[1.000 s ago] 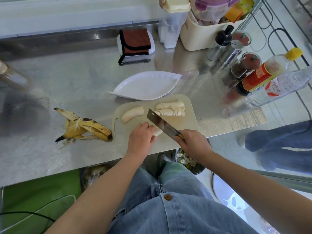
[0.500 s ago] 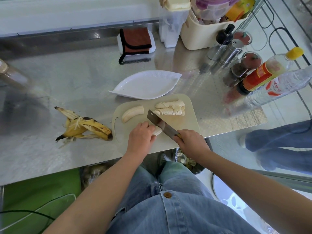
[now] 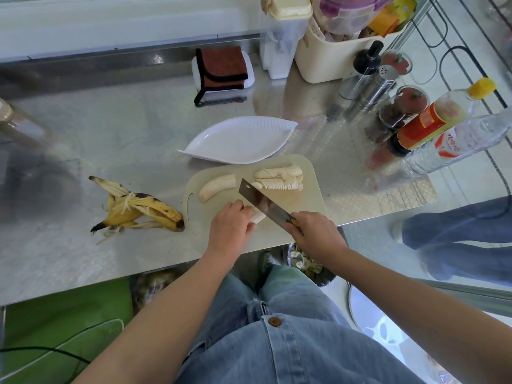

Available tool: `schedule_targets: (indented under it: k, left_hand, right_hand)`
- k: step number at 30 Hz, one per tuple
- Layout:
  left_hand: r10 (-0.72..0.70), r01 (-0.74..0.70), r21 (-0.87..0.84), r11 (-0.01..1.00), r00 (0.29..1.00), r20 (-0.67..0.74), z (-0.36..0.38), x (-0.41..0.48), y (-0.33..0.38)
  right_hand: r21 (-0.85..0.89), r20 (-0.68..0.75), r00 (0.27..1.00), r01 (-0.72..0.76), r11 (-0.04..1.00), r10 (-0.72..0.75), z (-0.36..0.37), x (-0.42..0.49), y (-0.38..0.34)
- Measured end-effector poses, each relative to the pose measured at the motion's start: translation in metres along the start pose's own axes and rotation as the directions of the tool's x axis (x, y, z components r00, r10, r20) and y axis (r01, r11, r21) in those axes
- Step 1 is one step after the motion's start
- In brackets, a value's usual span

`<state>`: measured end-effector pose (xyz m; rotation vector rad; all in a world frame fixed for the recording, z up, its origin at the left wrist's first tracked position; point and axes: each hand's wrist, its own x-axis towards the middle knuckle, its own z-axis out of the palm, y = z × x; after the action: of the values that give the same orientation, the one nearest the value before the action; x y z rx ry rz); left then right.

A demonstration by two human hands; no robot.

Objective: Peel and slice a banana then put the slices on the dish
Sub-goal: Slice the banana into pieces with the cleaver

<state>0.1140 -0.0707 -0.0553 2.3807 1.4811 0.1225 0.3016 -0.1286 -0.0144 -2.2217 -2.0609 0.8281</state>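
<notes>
A beige cutting board [image 3: 304,200] lies near the front edge of the steel counter. My left hand [image 3: 230,228] holds a peeled banana piece [image 3: 259,216] down on it. My right hand [image 3: 315,234] grips the handle of a cleaver [image 3: 260,202], whose blade stands against that piece. A second peeled banana half [image 3: 217,187] lies at the board's left. Rows of cut slices [image 3: 279,178] sit at its far right. Just behind the board, a white leaf-shaped dish [image 3: 241,139] holds nothing.
The banana peel [image 3: 138,209] lies left of the board. Bottles [image 3: 432,126], shakers [image 3: 371,87] and jars crowd the right side. A cream basket [image 3: 332,59] and a folded brown cloth [image 3: 224,67] stand at the back. Another person's legs [image 3: 457,236] are at the right.
The cleaver has shifted slightly left along the banana piece under my left hand. Everything else stays where it was.
</notes>
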Motion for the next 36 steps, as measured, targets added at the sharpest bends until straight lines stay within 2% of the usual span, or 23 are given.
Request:
schedule_targets:
  k: [8, 14, 33, 36]
  left_hand:
    - [-0.004, 0.004, -0.011, 1.0, 1.0, 0.002, 0.001, 0.0, -0.001]
    - [0.007, -0.008, -0.036, 0.999, 0.999, -0.035, 0.002, -0.004, -0.003]
    - [-0.014, 0.013, -0.057, 0.998, 1.0, -0.018, 0.002, -0.003, -0.003]
    - [-0.017, 0.016, -0.054, 0.998, 1.0, -0.017, 0.002, -0.002, -0.002]
  right_hand:
    - [-0.022, 0.036, 0.999, -0.034, 0.999, 0.035, 0.011, 0.003, -0.001]
    - [0.042, -0.019, 1.0, -0.019, 0.999, 0.02, 0.008, -0.001, 0.001]
    - [-0.022, 0.052, 0.998, -0.034, 0.999, 0.036, 0.012, 0.002, -0.001]
    - [-0.004, 0.03, 0.999, -0.028, 1.0, 0.028, 0.01, 0.002, 0.0]
